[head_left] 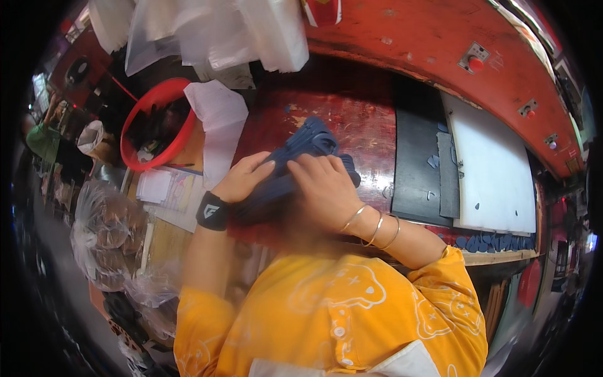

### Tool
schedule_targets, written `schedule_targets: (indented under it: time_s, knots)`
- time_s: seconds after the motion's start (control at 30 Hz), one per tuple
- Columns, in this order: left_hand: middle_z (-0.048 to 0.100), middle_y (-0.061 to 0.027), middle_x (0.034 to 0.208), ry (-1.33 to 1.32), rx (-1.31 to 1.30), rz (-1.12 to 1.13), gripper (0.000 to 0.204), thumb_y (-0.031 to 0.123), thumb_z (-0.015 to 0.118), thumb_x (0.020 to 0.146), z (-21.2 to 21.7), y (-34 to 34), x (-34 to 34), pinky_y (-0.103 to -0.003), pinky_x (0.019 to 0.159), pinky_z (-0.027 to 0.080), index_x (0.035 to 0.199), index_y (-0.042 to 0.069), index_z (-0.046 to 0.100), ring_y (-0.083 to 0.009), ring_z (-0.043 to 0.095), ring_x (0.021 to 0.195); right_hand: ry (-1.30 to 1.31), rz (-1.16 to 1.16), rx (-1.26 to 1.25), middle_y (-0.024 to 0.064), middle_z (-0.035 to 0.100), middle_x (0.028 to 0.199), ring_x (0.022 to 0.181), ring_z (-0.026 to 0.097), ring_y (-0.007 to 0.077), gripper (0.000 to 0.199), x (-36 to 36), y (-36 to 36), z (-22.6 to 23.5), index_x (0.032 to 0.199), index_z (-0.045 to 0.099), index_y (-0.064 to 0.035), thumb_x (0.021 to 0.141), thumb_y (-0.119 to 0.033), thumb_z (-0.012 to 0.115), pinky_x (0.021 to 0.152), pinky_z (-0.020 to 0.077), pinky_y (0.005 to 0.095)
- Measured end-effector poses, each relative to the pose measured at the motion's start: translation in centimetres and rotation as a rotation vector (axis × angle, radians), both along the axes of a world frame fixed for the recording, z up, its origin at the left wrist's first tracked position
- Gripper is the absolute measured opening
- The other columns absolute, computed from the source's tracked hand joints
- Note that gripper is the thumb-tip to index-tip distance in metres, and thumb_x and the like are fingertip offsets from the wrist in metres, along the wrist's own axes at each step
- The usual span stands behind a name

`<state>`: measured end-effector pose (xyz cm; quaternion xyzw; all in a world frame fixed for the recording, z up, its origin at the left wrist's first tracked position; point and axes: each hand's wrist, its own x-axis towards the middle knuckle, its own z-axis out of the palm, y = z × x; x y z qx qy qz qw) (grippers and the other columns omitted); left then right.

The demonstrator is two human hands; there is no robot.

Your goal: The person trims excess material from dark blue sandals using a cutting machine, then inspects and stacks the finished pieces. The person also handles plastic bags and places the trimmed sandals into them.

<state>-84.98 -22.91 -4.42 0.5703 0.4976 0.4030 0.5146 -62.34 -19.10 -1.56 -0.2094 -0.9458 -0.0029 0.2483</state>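
one emblem [213,209] marks the black wristband [211,220]; left fingers [254,161] hold dark blue pieces [309,136]; right fingers [308,167] touch them, grip unclear.

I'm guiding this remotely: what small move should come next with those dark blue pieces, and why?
Probably square up the dark blue cut pieces between the left hand and the right hand: both hands touch them, and their edges look uneven over the red tabletop.
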Motion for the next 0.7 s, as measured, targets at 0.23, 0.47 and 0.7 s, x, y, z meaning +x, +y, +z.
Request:
schedule_targets:
  time_s: [0.23, 0.47, 0.7]
  knots:
    - [0.062, -0.0037, 0.097, 0.11, 0.017, -0.004, 0.028, 0.018, 0.054, 0.094, 0.9, 0.9, -0.1, -0.027, 0.083, 0.045, 0.113, -0.002, 0.056, -0.0093, 0.054, 0.091, -0.054, 0.021, 0.032, 0.0079, 0.057, 0.098, 0.097, 0.052, 0.0237, 0.027, 0.3, -0.1, 1.0, 0.095, 0.056, -0.0069, 0.073, -0.018, 0.066, 0.092, 0.0352, 0.0392]
    - [0.061, -0.0082, 0.097, 0.379, 0.216, 0.054, 0.031, 0.013, 0.059, 0.088, 0.3, 2.2, -0.5, -0.029, 0.085, 0.045, 0.114, -0.002, 0.054, -0.0127, 0.055, 0.091, -0.176, 0.234, 0.02, 0.0047, 0.058, 0.069, 0.071, 0.058, 0.0203, 0.01, 1.2, -0.3, 1.2, 0.083, 0.051, -0.0078, 0.08, -0.017, 0.054, 0.086, 0.039, 0.0339]
    - [0.063, -0.021, 0.096, 0.521, 0.306, 0.189, 0.031, 0.02, 0.058, 0.087, -1.2, 4.7, -0.9, -0.036, 0.082, 0.046, 0.109, -0.001, 0.055, -0.0325, 0.061, 0.09, -0.284, 0.344, -0.05, 0.0045, 0.057, 0.067, 0.065, 0.058, 0.0195, 0.011, 5.5, -6.5, 4.7, 0.083, 0.053, -0.0068, 0.081, -0.018, 0.051, 0.063, 0.0415, 0.0307]
